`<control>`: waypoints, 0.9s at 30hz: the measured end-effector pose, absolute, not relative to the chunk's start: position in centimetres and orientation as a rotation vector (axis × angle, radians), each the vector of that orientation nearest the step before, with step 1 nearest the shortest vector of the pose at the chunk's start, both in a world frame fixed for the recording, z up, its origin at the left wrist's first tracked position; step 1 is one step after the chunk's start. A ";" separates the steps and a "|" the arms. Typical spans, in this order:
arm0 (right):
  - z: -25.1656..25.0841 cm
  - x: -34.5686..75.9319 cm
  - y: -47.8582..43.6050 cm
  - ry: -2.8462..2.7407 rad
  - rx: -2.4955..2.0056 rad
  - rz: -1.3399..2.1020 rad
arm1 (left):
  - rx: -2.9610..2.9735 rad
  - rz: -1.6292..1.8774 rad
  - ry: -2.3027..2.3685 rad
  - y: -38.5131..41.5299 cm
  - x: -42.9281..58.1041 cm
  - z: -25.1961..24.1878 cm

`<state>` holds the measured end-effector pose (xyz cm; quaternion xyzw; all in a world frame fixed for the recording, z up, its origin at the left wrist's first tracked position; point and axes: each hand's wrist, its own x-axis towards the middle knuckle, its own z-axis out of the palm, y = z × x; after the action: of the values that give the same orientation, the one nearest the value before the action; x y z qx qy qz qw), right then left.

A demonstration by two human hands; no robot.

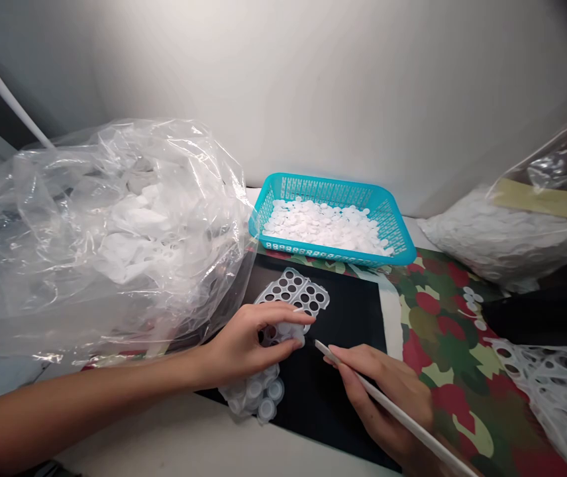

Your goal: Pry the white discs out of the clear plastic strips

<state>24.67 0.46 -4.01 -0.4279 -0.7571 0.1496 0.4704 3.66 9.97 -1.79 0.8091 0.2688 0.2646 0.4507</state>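
Perforated strip [293, 291], rows of round holes, flat on a black mat [333, 411], reaching out from under the fingers of the left hand [246, 341]. Left hand half-curled, fingers over the strip's near end and touching it; firm grip or light touch, impossible to tell. Just below that hand, a cluster of clear caps [258, 394], joined in a clump, at the mat's edge. Right of it, the right hand [387, 397], clenched around a white stick [412, 427], tip pointing toward the left hand and just short of it. Under and right of the right hand, camouflage cloth [452, 377]. Beyond the strip, a teal basket [333, 192] heaped with white discs [323, 225]. Far left of the left hand, a crumpled plastic bag [104, 232]. Far right of the right hand, a lattice scrap [552, 397] and, above it, a second bag [507, 228] packed with white pieces.
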 end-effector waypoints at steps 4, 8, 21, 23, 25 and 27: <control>-3.8 24.9 0.7 -1.910 -1.012 0.365 | 2.006 0.605 0.628 10.2 3.7 -1.7; -3.6 25.2 1.1 -1.991 -0.970 0.339 | 2.011 0.531 0.593 10.6 3.5 -1.6; -3.4 25.0 1.5 -2.126 -0.929 0.266 | 2.062 0.445 0.564 10.7 3.5 -1.3; -3.5 24.9 1.5 -2.137 -0.941 0.256 | 2.099 0.454 0.535 10.6 3.5 -1.3; -3.5 24.8 1.5 -2.153 -0.949 0.247 | 2.153 0.456 0.498 10.3 3.5 -1.3; -3.4 24.7 1.5 -2.169 -0.943 0.228 | 2.200 0.455 0.449 10.0 3.5 -1.3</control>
<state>24.69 1.54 -3.37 -0.3680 -0.8467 0.0891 0.3737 3.46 9.95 -1.25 0.8747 0.1784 0.1809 0.4128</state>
